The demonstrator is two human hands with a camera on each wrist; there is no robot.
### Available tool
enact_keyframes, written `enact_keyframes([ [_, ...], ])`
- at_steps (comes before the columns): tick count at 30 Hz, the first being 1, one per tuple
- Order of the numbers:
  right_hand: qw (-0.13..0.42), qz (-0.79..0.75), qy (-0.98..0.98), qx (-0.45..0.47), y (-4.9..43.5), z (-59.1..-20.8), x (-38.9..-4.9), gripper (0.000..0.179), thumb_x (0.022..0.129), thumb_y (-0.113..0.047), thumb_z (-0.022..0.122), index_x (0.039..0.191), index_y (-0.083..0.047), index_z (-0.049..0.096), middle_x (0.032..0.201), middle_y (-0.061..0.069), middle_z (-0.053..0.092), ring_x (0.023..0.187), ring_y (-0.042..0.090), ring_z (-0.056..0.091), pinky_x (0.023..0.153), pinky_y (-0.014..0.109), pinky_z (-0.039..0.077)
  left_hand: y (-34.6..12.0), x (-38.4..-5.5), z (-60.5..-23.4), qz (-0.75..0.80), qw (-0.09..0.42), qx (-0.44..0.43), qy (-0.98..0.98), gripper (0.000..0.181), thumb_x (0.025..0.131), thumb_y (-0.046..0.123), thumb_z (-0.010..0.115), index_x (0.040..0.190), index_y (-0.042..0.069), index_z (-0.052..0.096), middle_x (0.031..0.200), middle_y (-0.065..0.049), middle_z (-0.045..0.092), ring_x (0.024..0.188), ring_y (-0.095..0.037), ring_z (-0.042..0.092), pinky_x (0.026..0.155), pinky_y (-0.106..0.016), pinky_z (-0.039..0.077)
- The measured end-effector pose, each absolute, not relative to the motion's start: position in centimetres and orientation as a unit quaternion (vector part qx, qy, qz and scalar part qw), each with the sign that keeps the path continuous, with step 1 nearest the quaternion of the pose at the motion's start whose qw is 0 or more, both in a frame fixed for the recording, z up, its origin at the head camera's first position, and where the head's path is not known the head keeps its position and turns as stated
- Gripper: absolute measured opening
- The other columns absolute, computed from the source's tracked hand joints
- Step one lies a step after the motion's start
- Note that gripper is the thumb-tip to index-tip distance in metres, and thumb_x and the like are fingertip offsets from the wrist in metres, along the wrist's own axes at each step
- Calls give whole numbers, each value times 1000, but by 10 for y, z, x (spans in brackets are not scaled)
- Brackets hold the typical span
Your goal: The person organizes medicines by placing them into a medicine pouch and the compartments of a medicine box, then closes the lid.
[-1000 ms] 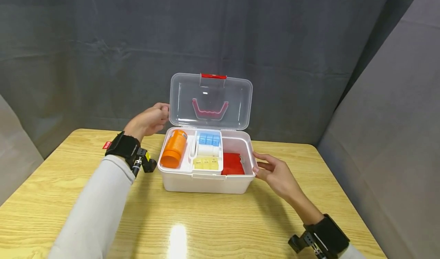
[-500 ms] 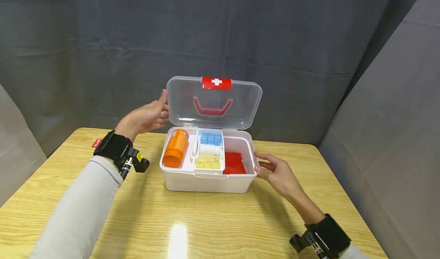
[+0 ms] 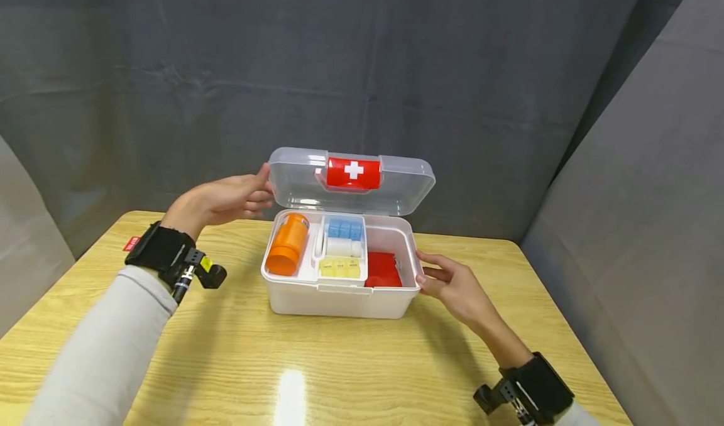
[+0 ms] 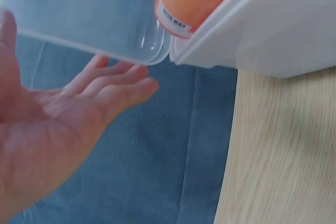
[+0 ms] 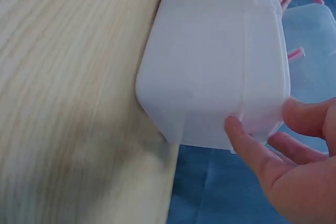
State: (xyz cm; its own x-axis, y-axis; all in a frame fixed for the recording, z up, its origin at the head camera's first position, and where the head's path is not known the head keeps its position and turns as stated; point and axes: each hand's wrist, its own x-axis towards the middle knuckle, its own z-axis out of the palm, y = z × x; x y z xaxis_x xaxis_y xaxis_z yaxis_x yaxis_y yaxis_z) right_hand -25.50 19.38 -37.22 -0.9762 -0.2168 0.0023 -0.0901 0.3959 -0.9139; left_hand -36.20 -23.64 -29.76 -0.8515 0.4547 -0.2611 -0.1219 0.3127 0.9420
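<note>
A white first-aid box (image 3: pixel 345 302) stands on the table, its clear lid (image 3: pixel 305 181) raised and tilted forward, a red latch with a white cross (image 3: pixel 354 173) at its front. My left hand (image 3: pixel 226 201) is at the lid's left edge, fingers extended, thumb near the lid corner; the left wrist view shows the open palm (image 4: pixel 58 124). With thumb on the rim and fingers against the outer wall, my right hand (image 3: pixel 455 288) holds the box's right end. Inside lie an orange bottle (image 3: pixel 288 245), blue pill case (image 3: pixel 344 229), white roll (image 3: pixel 342 247), yellow pill case (image 3: pixel 339 267) and red pouch (image 3: pixel 383 270).
The wooden table (image 3: pixel 339 369) extends in front of the box and to both sides. Dark grey cloth (image 3: pixel 351 55) hangs behind the table. A lighter grey panel (image 3: pixel 645 212) stands along the right.
The lid has swung forward and down from nearly upright, bringing its latch into view. My left hand has unfolded its fingers and shifted slightly left; the right hand stays at the box.
</note>
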Motion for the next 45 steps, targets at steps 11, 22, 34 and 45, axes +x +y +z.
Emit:
enact_keyframes([
  [11, 12, -355, 927, -120, 191, -351, -260, 45, 99, -19, 65, 141, -4, 58, 119, 20, 72, 106, 35, 71, 86, 48, 59, -256, -349, -302, 588, 289, 119, 746, 92, 95, 53, 59, 157, 0, 16, 165, -23, 22, 153, -40, 23, 124, -50, 24],
  [22, -88, -444, 880, -144, 147, -337, -230, 32, 100, -20, 64, 131, -12, 68, 115, 10, 75, 105, 25, 73, 95, 43, 57, -255, -340, -309, 607, 309, 113, 723, 80, 98, 26, 68, 155, 1, 18, 160, -27, 31, 146, -36, 36, 121, -46, 31],
  [34, -98, -517, 839, -139, 117, -346, -222, 27, 95, -16, 72, 121, -8, 73, 114, 9, 76, 102, 22, 74, 89, 30, 59, -250, -337, -307, 597, 339, 99, 720, 80, 91, -4, 67, 156, 1, 19, 156, -24, 40, 123, -19, 60, 106, -33, 50],
  [45, -67, -529, 841, -93, 110, -361, -216, 6, 89, -13, 78, 94, -10, 76, 83, 5, 76, 74, 15, 67, 66, 24, 53, -252, -334, -304, 566, 362, 103, 734, 83, 88, 3, 72, 154, -4, 22, 159, -24, 35, 133, -27, 54, 113, -41, 43],
])
